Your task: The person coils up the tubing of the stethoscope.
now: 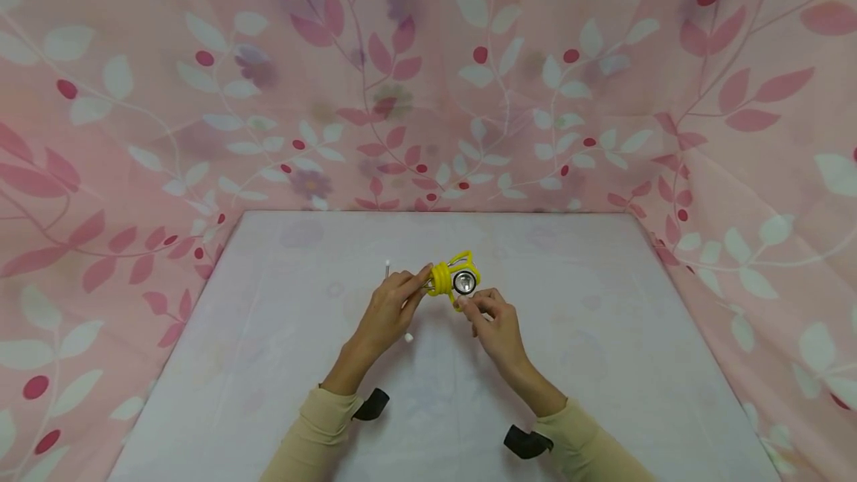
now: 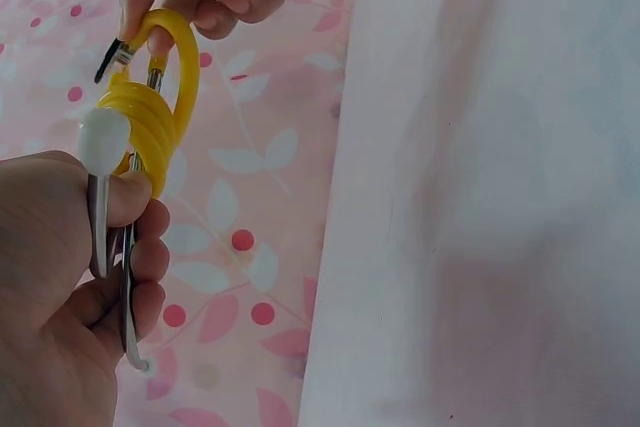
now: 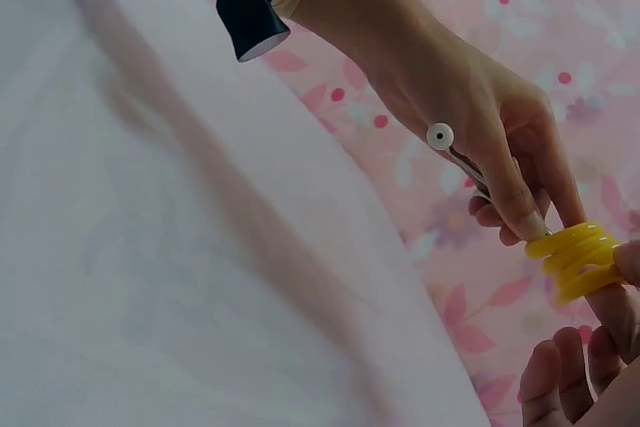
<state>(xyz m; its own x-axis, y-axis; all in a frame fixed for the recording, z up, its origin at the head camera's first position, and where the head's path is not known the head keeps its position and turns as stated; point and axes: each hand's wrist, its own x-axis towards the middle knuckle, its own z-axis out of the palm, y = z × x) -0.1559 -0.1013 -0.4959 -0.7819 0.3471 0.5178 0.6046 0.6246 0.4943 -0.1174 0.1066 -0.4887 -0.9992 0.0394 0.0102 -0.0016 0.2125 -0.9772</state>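
A stethoscope has its yellow tubing [image 1: 440, 279] wound in several tight turns round its metal ear tubes [image 2: 128, 287]. My left hand [image 1: 390, 305] grips those ear tubes just below the coil. White eartips [image 2: 103, 142] stick out on both sides of that hand. The round, black-rimmed chest piece [image 1: 465, 283] sits beyond the coil, by a free loop of tubing. At that end my right hand [image 1: 497, 326] pinches the stethoscope between thumb and forefinger, close beside the chest piece. The right wrist view shows the coil between both hands, with the chest piece hidden.
Both hands are above a table [image 1: 268, 363] covered in white cloth. Pink leaf-patterned fabric [image 1: 428, 95] hangs behind and along the sides. A black device [image 1: 371, 405] is at the left wrist, another black device [image 1: 527, 442] at the right.
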